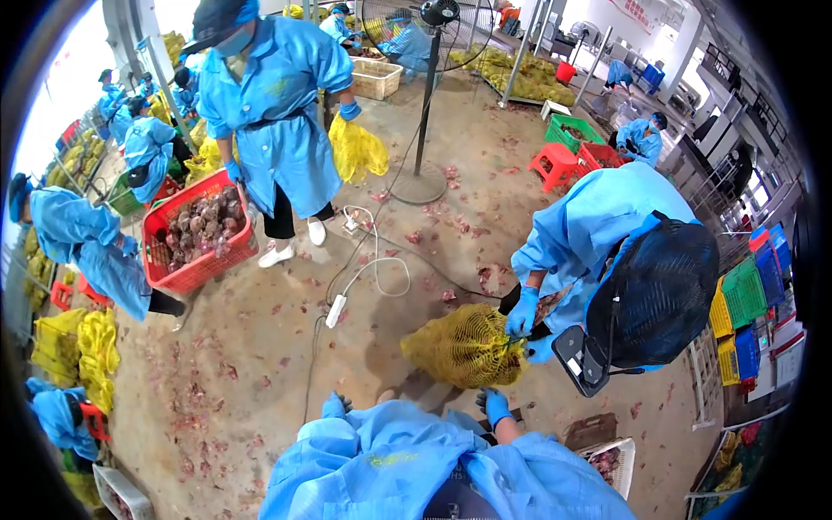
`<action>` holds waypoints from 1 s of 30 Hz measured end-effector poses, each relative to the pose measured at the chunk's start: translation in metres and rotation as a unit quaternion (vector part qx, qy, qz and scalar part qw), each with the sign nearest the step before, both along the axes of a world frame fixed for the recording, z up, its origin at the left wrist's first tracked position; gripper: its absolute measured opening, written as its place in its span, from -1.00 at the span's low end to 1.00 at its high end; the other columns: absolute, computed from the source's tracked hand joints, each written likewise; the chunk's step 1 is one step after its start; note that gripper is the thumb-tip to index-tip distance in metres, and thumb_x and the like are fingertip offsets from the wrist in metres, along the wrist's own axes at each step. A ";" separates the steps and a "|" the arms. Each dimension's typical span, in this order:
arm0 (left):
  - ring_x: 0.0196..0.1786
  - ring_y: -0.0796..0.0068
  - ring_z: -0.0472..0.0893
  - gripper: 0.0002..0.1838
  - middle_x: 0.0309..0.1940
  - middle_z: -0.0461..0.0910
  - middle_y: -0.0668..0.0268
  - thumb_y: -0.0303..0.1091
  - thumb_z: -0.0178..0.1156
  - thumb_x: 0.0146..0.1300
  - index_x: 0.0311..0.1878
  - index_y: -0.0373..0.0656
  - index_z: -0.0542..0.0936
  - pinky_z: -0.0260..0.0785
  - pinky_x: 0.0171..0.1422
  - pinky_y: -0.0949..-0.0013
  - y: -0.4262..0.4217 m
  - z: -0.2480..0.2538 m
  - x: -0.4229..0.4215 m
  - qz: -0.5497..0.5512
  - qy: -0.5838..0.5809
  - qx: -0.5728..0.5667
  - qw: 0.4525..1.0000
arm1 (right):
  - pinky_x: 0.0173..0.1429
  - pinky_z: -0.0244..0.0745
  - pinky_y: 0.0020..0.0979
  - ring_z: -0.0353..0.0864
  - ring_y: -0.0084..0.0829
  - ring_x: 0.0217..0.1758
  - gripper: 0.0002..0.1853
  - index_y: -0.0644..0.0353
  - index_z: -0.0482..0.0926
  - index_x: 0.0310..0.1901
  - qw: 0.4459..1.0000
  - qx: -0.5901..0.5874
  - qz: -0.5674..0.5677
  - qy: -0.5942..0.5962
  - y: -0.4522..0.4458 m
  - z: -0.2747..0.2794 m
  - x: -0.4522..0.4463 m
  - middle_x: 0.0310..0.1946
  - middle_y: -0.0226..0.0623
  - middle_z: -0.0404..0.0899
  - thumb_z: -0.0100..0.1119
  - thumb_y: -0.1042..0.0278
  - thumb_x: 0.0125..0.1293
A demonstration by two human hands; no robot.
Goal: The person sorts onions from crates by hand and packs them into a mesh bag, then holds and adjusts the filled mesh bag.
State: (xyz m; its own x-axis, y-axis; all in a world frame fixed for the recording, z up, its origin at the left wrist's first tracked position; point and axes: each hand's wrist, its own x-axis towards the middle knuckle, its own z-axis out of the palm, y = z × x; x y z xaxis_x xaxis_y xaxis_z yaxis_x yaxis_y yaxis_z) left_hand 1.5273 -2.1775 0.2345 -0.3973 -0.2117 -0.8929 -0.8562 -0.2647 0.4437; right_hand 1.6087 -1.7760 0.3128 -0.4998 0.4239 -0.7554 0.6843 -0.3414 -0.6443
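Note:
My left hand [336, 405], in a blue glove with dark fingertips, is held low in front of my body, its fingers apart and nothing visible in them. My right hand [496, 407], gloved the same way, is just below a full yellow mesh bag [459, 347]; its fingers look apart, and I cannot tell whether they touch the mesh. The bag lies on its side on the floor. A bent-over co-worker's gloved hand [523, 312] is at the bag's right end.
A standing co-worker and another at the left are beside a red crate [204, 268] of dark round produce. A white power strip [336, 311] and cables cross the floor. A fan stand [419, 185] is at the back, and a white crate [626, 464] lower right. Reddish peels litter the floor.

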 end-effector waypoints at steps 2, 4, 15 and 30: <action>-0.51 0.40 0.52 -0.44 -0.43 0.58 0.31 0.17 -0.39 0.22 -0.13 -0.07 0.43 0.17 -0.34 0.20 -0.001 -0.002 0.004 0.010 0.017 -0.014 1.000 | -0.61 0.23 -0.52 0.44 -0.55 -0.60 -0.76 0.07 0.45 -0.16 1.000 -0.009 0.006 0.007 0.001 -0.003 0.002 -0.55 -0.45 0.47 -0.09 0.19 0.21; -0.52 0.41 0.51 -0.44 -0.44 0.58 0.30 0.17 -0.39 0.22 -0.14 -0.07 0.43 0.17 -0.36 0.21 -0.005 -0.006 0.007 0.009 0.014 -0.019 1.000 | -0.62 0.20 -0.52 0.43 -0.56 -0.61 -0.76 0.06 0.45 -0.16 0.999 -0.047 0.000 0.005 0.003 -0.007 0.004 -0.57 -0.48 0.47 -0.13 0.19 0.23; -0.42 0.42 0.52 -0.39 -0.34 0.58 0.29 0.15 -0.42 0.23 -0.01 -0.13 0.42 0.20 -0.27 0.22 0.004 0.040 0.045 -0.019 0.019 -0.046 0.999 | -0.52 0.27 -0.52 0.43 -0.57 -0.54 -0.71 0.03 0.50 -0.19 1.000 -0.003 0.009 -0.014 0.008 -0.010 0.030 -0.51 -0.46 0.48 -0.21 0.14 0.25; -0.57 0.38 0.46 -0.48 -0.49 0.53 0.23 0.13 -0.32 0.24 -0.26 -0.12 0.44 0.28 -0.41 0.30 0.013 0.011 0.043 0.046 0.030 -0.026 0.998 | -0.53 0.29 -0.51 0.45 -0.54 -0.56 -0.76 0.03 0.48 -0.22 0.999 -0.013 -0.035 -0.022 0.022 -0.006 0.046 -0.49 -0.44 0.49 -0.10 0.15 0.20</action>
